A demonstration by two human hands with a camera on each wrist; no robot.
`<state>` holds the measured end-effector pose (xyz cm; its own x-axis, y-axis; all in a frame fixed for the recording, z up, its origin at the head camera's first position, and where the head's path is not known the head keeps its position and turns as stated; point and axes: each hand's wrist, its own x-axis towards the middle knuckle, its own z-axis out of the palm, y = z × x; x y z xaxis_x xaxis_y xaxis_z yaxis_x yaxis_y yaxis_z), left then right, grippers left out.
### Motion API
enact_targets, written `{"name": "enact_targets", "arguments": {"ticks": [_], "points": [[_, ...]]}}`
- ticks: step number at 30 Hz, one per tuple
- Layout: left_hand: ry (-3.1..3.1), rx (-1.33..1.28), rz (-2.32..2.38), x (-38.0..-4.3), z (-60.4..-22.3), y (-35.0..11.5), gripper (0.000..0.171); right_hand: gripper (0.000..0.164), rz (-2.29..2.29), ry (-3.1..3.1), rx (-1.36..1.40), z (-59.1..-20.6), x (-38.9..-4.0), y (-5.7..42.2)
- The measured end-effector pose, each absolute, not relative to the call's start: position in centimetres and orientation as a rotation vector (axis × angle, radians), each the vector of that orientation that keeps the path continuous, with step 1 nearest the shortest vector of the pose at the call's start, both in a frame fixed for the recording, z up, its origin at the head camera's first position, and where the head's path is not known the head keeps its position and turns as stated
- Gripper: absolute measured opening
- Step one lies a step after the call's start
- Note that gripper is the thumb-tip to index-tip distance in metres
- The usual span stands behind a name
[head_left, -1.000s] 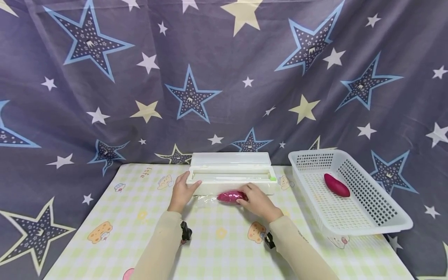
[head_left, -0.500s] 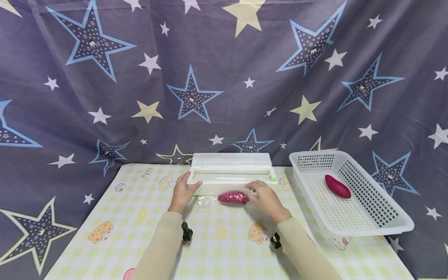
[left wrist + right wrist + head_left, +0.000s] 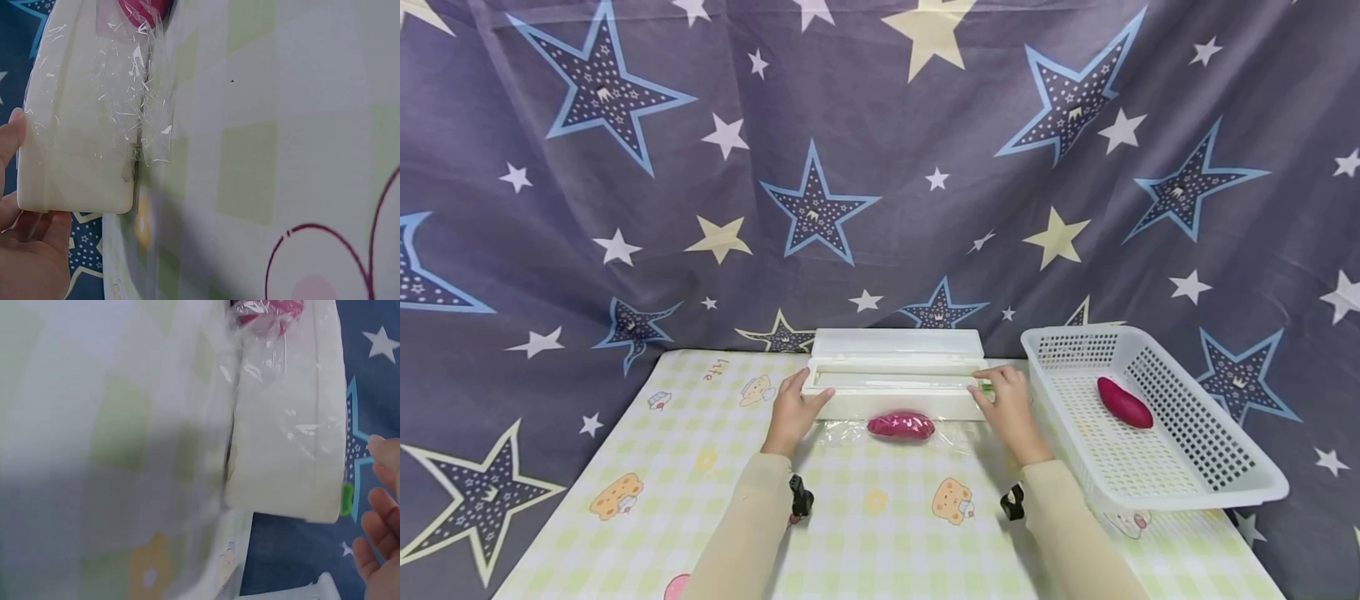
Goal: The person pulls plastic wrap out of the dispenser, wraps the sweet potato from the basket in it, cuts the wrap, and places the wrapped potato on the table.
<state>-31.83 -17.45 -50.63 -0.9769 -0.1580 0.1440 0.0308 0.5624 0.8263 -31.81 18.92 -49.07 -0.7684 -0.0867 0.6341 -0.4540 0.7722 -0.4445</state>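
A white cling film dispenser (image 3: 891,404) stands at the back of the table with its lid (image 3: 897,342) tipped up. My left hand (image 3: 791,412) holds its left end, thumb at the front; the left wrist view shows the fingers curled about that end. My right hand (image 3: 1009,408) is at the dispenser's right end, beside a green slider (image 3: 347,499), fingers loosely bent with nothing between them. In front of the dispenser lies a purple sweet potato (image 3: 901,426) covered in clear film (image 3: 140,81), which spreads out on both sides of it.
A white perforated basket (image 3: 1157,498) stands on the right, holding a second purple sweet potato (image 3: 1124,403). The table wears a checked cloth (image 3: 880,542). A star-patterned curtain (image 3: 880,108) hangs right behind the dispenser.
My right hand has let go of the wrapped sweet potato and moved right, to the dispenser's right end by the green slider. My left hand has stayed on the left end.
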Motion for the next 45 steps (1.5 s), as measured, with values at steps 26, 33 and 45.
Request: {"name": "enact_targets", "arguments": {"ticks": [26,33,45], "points": [[-2.586,0.067,-1.367,-31.7,-50.5,-17.3,0.076,0.024,0.83,-2.341,0.513,-50.9,-32.7,21.3],[-2.591,0.08,-1.369,-31.7,-50.7,-17.3,0.075,0.025,0.755,-2.356,0.635,-50.7,-32.9,21.4],[-2.583,0.079,-1.368,-31.7,-50.8,-17.4,0.076,0.032,0.739,-2.33,0.74,-50.9,-33.4,21.3]]}}
